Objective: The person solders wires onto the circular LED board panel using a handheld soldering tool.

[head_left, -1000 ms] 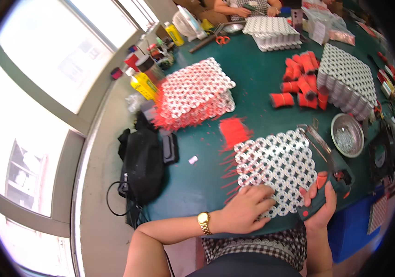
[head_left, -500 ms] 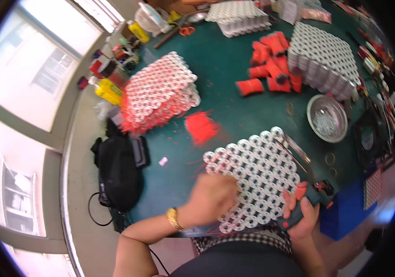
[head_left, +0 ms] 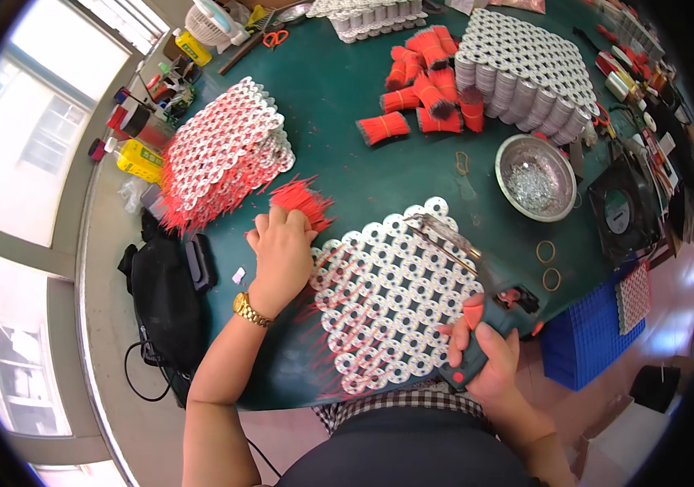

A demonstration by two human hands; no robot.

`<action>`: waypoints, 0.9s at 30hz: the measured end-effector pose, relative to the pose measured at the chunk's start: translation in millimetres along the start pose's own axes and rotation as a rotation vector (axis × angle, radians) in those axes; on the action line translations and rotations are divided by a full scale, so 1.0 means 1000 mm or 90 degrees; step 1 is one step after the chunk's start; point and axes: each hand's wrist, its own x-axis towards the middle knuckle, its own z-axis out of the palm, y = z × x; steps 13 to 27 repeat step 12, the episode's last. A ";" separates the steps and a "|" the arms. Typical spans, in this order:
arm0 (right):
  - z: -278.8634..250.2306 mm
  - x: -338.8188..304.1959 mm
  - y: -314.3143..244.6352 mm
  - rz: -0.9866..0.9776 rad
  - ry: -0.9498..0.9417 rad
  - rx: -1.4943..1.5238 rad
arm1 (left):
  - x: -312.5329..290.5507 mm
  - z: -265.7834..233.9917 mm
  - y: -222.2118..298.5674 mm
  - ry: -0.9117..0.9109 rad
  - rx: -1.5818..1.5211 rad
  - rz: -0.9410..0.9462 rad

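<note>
My left hand [head_left: 284,258], with a gold watch at the wrist, lies at the near side of a loose pile of short red wires [head_left: 305,200]. Its fingers are bent down onto the wires; the fingertips are partly hidden. My right hand [head_left: 495,367] is wrapped round the dark green grip of a soldering gun [head_left: 500,316] with an orange trigger. The gun's metal tip points up and left over a panel of joined white round circuit boards [head_left: 412,284]. Red wires lie in rows across the panel's left side, some sticking out past its edge.
A stack of wired panels [head_left: 225,142] stands at the left. Tied red wire bundles [head_left: 383,127] and a stack of white panels [head_left: 525,57] are farther back. Right of centre sits a metal bowl [head_left: 509,191] of small clear bits. A black bag [head_left: 164,296] lies at the left edge.
My left hand has moved from the panel up and left to the loose red wires. The right hand still holds the soldering gun beside the panel. The whole view has shifted.
</note>
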 end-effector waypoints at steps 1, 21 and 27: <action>0.002 0.002 0.001 0.012 0.000 0.012 | -0.001 0.002 0.002 0.014 0.042 0.006; -0.002 0.001 0.024 -0.137 -0.100 0.002 | -0.027 -0.014 0.013 0.032 -0.259 0.033; -0.002 0.001 0.024 -0.137 -0.100 0.002 | -0.027 -0.014 0.013 0.032 -0.259 0.033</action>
